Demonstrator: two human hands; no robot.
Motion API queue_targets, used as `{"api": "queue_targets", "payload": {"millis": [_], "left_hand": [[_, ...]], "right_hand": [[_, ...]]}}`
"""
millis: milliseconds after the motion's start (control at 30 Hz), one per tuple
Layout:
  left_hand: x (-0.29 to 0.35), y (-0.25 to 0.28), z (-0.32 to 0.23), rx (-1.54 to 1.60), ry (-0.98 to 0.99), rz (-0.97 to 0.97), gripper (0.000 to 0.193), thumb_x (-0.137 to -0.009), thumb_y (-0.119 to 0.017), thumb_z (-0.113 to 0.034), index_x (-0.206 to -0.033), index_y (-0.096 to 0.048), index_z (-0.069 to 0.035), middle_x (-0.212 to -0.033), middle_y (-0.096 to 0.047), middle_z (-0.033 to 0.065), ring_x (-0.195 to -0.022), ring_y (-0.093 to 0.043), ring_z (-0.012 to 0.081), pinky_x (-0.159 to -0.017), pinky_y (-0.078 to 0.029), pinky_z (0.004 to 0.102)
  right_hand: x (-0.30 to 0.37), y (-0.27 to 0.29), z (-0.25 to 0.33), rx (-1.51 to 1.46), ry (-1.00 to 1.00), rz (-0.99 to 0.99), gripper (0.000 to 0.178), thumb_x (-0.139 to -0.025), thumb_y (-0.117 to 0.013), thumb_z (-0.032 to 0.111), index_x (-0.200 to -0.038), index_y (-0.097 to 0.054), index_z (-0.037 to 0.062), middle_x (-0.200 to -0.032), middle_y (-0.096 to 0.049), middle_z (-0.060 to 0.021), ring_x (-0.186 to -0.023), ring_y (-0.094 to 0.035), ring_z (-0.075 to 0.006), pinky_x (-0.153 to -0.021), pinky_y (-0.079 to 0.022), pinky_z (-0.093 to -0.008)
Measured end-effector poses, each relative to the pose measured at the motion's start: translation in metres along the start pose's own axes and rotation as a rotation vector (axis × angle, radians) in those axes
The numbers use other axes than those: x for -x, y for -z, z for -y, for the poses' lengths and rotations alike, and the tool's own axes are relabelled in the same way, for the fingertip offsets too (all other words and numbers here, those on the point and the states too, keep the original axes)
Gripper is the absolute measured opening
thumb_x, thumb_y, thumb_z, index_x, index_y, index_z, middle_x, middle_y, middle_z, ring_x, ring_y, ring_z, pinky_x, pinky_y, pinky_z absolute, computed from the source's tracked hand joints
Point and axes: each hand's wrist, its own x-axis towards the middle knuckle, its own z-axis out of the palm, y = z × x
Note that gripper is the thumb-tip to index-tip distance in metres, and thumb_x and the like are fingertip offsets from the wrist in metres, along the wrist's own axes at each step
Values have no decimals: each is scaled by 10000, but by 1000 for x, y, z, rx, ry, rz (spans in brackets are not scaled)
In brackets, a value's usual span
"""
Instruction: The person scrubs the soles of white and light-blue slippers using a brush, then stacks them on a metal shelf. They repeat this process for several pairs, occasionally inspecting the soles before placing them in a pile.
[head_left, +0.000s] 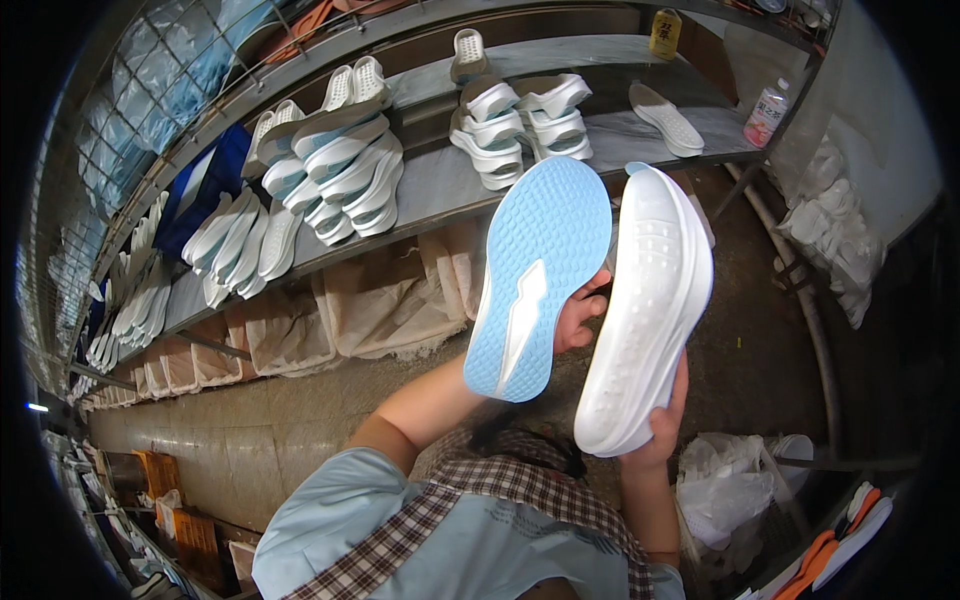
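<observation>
In front of me I hold two shoe soles side by side, clear of the bench. My left hand (578,318) is closed on a sole with a light blue textured bottom (560,215) facing up and a white zigzag inset; the fingers show past its right edge. My right hand (664,424) grips a white sole (650,290) along its lower right side, turned to show a dotted upper face and thick side wall. A little blue shows at that sole's top tip. The two soles are close together, and part of each hand is hidden behind its sole.
A long grey bench (425,185) carries stacks of white soles (345,170), a smaller stack (500,130) and a single sole (665,118). A pink-labelled bottle (768,115) stands at its right end. Pale sacks (375,300) line the space below; a pipe (815,340) runs at right.
</observation>
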Motion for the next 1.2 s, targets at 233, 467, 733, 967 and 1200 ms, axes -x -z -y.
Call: {"api": "queue_targets", "payload": {"millis": [233,467,733,967,1200], "left_hand": [[51,1,-14,-269,23,-230,631,-848,-608,-389,-1359,-390,-90,-1377,-404,130,-1029,-514,245,-546,-497,293],[134,-9,-56,-299,-118,-295,629,-842,-617,-377,-1357,-394,-94,-1371,-408,125,-1022,-512,240,-554,-497,283],[250,-40,-109,-321,-403,-338,627,-836,-627,-364,-1355,-398,-99,-1364,-412,120,-1013,-509,234,-562,-497,273],[375,-74,-148,-331,-652,-368,625,-830,-635,-352,-1354,-402,-103,-1358,-416,116,-1006,-507,229,-570,-497,264],[501,-115,-170,-353,-979,-370,624,-824,-644,-340,-1352,-406,-107,-1352,-419,111,-999,-504,223,-577,-496,254]], "right_hand": [[-6,-41,-14,954,366,630,791,-790,-542,655,-1237,-552,1,-1375,-357,-194,-1223,-361,-337,-1031,-268,-445],[5,-115,-48,910,402,850,697,-798,-544,625,-1178,-613,45,-1348,-435,-191,-1194,-378,-347,-1021,-265,-439],[53,-207,-101,797,390,1086,633,-792,-587,568,-1167,-624,60,-1344,-449,-179,-1177,-392,-342,-1014,-276,-429],[114,-292,-153,699,324,1270,626,-748,-691,455,-1185,-574,22,-1330,-441,-191,-1194,-383,-363,-1014,-283,-448],[194,-379,-215,632,157,1243,909,-660,-770,326,-1358,-290,-3,-1335,-292,-178,-1204,-375,-359,-1000,-336,-462]]}}
